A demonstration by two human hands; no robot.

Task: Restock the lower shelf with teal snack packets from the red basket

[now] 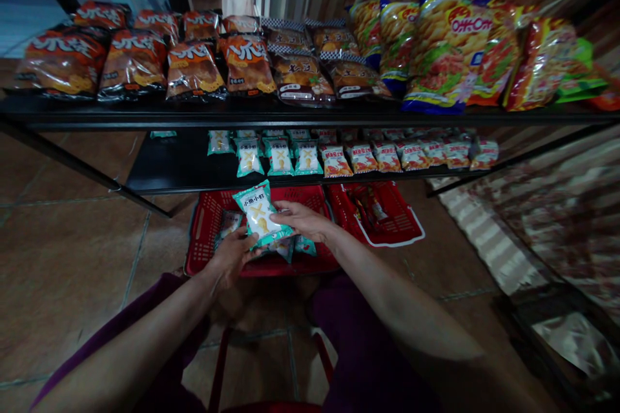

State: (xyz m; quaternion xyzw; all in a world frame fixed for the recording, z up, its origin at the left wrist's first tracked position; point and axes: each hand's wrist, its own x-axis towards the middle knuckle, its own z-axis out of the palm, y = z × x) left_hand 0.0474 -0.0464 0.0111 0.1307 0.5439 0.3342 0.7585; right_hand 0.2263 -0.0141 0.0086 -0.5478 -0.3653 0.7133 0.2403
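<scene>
Both my hands hold a small teal snack packet (260,214) over a red plastic basket (207,232) on the floor. My left hand (230,258) grips the packet's lower edge from below. My right hand (303,220) closes on its right side. More teal packets (295,246) lie in the basket under my hands. On the lower black shelf (174,164) ahead, matching teal packets (279,158) stand in a row, with red-and-white packets (387,156) to their right.
A second red basket (387,213) with snack packs sits to the right on the floor. The upper shelf (290,115) carries large orange, brown and blue-yellow chip bags. A patterned curtain hangs at right. Tiled floor lies to the left.
</scene>
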